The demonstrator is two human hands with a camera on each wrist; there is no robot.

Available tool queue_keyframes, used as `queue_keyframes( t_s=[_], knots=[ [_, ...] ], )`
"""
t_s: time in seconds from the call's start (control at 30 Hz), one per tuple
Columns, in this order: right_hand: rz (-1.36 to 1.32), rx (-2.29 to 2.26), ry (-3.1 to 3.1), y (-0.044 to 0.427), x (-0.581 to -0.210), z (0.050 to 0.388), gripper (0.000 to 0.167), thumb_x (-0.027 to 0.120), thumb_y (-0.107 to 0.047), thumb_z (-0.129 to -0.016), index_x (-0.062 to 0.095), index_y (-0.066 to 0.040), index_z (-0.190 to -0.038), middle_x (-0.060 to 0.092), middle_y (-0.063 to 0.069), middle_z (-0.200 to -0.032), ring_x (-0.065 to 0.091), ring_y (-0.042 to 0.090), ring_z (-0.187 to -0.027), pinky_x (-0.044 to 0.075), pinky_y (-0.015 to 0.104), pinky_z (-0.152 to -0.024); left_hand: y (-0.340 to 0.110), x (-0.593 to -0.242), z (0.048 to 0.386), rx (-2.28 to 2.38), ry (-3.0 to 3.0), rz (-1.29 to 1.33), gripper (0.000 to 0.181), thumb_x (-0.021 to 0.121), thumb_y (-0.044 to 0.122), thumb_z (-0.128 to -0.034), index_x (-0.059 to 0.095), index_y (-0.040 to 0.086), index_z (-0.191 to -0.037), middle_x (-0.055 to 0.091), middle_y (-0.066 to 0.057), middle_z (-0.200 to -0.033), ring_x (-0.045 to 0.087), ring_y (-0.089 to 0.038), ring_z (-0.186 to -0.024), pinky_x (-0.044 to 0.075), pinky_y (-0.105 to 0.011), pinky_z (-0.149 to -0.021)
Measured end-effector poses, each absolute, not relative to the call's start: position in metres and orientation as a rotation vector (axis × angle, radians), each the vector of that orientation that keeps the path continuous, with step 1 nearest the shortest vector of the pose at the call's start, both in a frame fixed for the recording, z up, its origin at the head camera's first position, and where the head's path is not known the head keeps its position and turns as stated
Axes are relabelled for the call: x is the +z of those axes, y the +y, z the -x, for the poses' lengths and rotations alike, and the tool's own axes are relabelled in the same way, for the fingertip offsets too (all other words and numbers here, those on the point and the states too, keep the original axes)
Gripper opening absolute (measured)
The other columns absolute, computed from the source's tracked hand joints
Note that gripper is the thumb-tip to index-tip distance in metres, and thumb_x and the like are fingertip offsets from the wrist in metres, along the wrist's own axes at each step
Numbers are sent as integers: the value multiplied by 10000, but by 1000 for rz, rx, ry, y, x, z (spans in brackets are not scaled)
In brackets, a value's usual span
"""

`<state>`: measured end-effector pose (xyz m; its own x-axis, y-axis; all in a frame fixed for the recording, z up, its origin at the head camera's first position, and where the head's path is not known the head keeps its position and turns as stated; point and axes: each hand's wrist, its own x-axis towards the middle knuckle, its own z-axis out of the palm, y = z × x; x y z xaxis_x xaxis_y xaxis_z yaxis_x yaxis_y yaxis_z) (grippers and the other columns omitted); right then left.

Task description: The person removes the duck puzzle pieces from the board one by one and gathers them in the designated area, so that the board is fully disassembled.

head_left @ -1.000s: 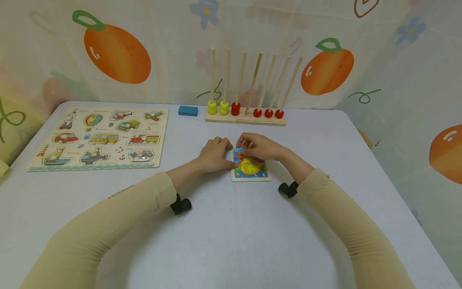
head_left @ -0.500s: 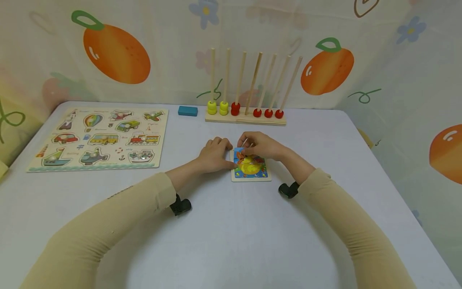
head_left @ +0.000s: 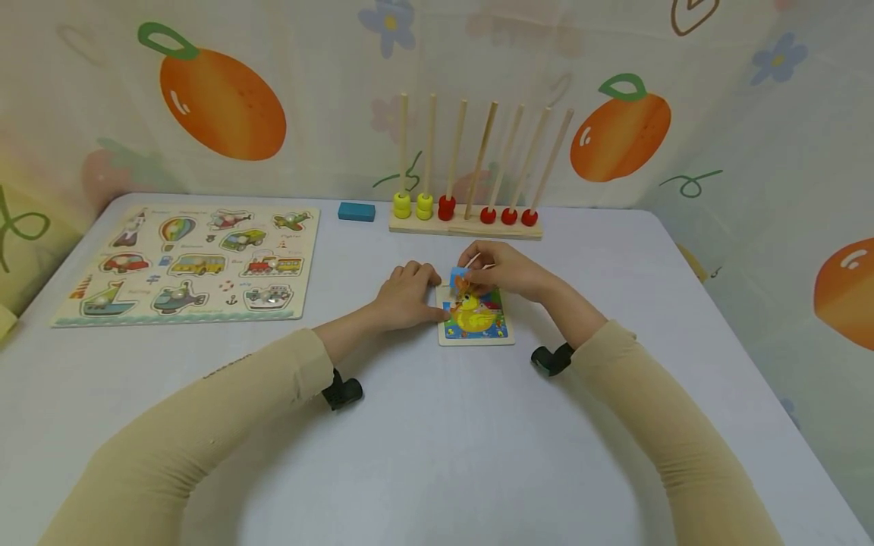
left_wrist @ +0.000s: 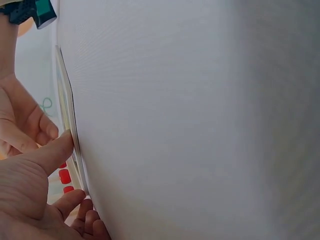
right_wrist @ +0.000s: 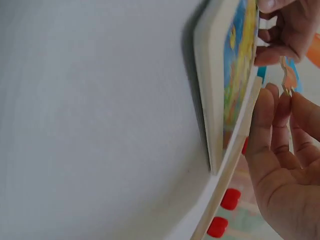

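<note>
A small jigsaw board (head_left: 478, 341) with a yellow duck picture lies on the table, its pale wooden rim showing at the near side. Between thumb and fingertips, my right hand (head_left: 508, 269) pinches a blue and orange puzzle piece (head_left: 459, 280), raised above the board's far-left part. The right wrist view shows this puzzle piece (right_wrist: 288, 75) edge-on, apart from the board (right_wrist: 212, 100). My left hand (head_left: 406, 297) rests at the board's left side. Its thumb (left_wrist: 62, 147) touches the board's edge, and the other fingers lie loosely bent near the far-left corner.
A wooden peg stand (head_left: 464, 225) with yellow and red beads stands along the back. Left of it lies a blue block (head_left: 356, 211). A large vehicle peg puzzle (head_left: 157, 262) occupies the table's left side. A patterned cloth (head_left: 328, 91) hangs behind.
My right hand has lifted the puzzle piece up and away from the board, moving slightly back and right. More of the duck's head shows now. The left hand stays in place.
</note>
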<state>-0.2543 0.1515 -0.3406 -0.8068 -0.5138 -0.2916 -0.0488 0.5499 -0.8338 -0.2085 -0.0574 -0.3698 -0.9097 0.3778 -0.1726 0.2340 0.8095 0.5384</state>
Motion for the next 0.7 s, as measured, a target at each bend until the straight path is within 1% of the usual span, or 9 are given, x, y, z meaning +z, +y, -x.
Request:
queue_keyframes(
  t_s=[0.17, 0.4, 0.7],
  knots=[
    [399, -1264, 2293, 165, -334, 259, 245, 565, -110, -989, 534, -4, -1207, 553, 117, -1014, 674, 210, -885, 603, 305, -831, -57, -370, 208, 753, 2728, -468, 609, 720, 409, -859, 510, 64, -1315, 474, -170, -1395, 417, -343, -1264, 392, -486, -1093],
    [302, -1329, 2352, 189, -331, 267, 241, 566, -91, -985, 541, 8, -1203, 543, 89, -967, 673, 188, -839, 605, 262, -769, -56, -370, 208, 740, 2736, -468, 617, 718, 410, -863, 504, 64, -1326, 471, -164, -1403, 411, -334, -1265, 392, -478, -1094],
    [176, -1337, 2396, 221, -332, 275, 305, 556, -104, -994, 511, 19, -1270, 525, 55, -972, 666, 177, -875, 593, 233, -792, -55, -370, 207, 732, 2739, -449, 622, 718, 412, -864, 501, 66, -1334, 461, -164, -1409, 402, -335, -1280, 389, -486, -1106]
  ],
)
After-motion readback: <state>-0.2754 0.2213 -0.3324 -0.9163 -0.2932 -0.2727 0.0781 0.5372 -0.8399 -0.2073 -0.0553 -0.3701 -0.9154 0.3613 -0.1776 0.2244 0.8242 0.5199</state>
